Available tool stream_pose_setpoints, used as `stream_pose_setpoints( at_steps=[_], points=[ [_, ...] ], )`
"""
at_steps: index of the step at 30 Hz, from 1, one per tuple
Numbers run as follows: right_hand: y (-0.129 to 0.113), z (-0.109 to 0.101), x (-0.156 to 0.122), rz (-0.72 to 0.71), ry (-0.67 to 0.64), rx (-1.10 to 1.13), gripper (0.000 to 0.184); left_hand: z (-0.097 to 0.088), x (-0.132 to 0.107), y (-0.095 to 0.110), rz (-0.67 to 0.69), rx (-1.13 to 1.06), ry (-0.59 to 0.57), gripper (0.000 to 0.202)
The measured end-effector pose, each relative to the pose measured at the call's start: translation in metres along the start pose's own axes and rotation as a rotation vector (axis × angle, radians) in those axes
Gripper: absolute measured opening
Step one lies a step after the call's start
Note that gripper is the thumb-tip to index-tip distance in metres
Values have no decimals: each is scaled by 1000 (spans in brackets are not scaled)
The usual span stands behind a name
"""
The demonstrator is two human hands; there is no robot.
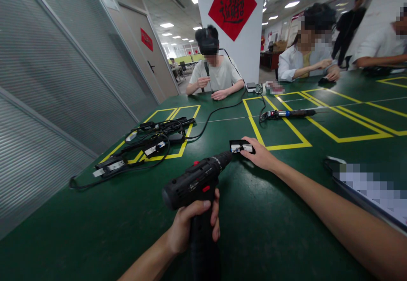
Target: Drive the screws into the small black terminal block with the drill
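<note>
My left hand (190, 221) is wrapped round the grip of a black cordless drill (192, 181) with red buttons. The drill's chuck points forward and to the right. Its bit reaches the small black box-shaped part (233, 143) with a white label, though I cannot tell whether it touches. My right hand (259, 156) grips that part at its right end, thumb on the near side and fingers over the far side. The part is at the green tabletop (270, 230); any inner detail is too small to make out.
To the left, several black devices with tangled cables (159, 137) lie over yellow tape outlines. A slim corded tool (288, 113) with a blue band rests at the back right. Near my right forearm is a blurred white sheet-like object (372, 192). Across the table, a person (219, 69) holds a screwdriver.
</note>
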State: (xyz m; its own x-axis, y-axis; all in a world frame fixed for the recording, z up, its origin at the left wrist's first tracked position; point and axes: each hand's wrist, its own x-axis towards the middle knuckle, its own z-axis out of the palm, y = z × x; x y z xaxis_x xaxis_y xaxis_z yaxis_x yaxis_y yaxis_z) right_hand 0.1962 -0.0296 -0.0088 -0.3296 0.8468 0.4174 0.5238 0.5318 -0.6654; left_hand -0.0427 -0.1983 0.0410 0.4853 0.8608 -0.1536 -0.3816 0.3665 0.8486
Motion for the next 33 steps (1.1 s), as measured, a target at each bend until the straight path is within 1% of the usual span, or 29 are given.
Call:
stream_pose_setpoints(
  at_steps=[9, 24, 33],
  points=[
    [0, 0, 1, 5, 2, 4, 39, -2, 1, -1, 3, -6, -19, 28],
    [-1, -1, 0, 0, -1, 1, 38, -1, 1, 0, -15, 6, 4, 25],
    [-1, 0, 0, -18, 12, -1, 38, -3, 1, -1, -13, 0, -7, 24]
  ],
)
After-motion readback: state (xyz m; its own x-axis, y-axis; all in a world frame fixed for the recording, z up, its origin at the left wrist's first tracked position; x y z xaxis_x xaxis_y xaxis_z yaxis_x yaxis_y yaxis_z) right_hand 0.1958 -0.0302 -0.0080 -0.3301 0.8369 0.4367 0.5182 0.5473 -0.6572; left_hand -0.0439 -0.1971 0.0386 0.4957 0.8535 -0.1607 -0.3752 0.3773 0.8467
